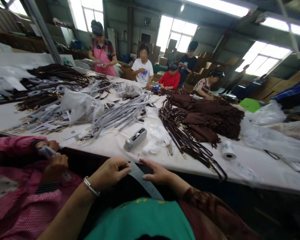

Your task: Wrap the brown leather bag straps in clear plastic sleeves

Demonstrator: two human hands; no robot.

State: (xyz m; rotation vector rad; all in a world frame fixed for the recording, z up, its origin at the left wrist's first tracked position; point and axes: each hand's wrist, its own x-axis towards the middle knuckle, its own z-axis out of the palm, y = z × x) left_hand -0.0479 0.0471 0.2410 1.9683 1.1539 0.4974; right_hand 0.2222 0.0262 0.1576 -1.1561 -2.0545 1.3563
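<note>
Just off the table's front edge, my left hand (115,171) is closed, its thumb and fingers pinching the upper end of a flat, greyish translucent strip (147,184). The strip slants down to the right toward my green apron (142,221). Beside it, my right hand (157,172) is open, with fingers stretched toward the left and the thumb apart; the thumb tip is close to the strip, and I cannot tell whether they touch. A grey tape dispenser (135,139) stands on the table beyond my hands, next to crumpled white wrapping (156,138).
Brown straps with metal clasps (190,140) and brown fabric pieces (202,113) heap at right, near a white roll (228,150). Plastic-wrapped straps (122,113) lie at left. A co-worker's hands (56,163) are close on my left; several people work across the table (110,146).
</note>
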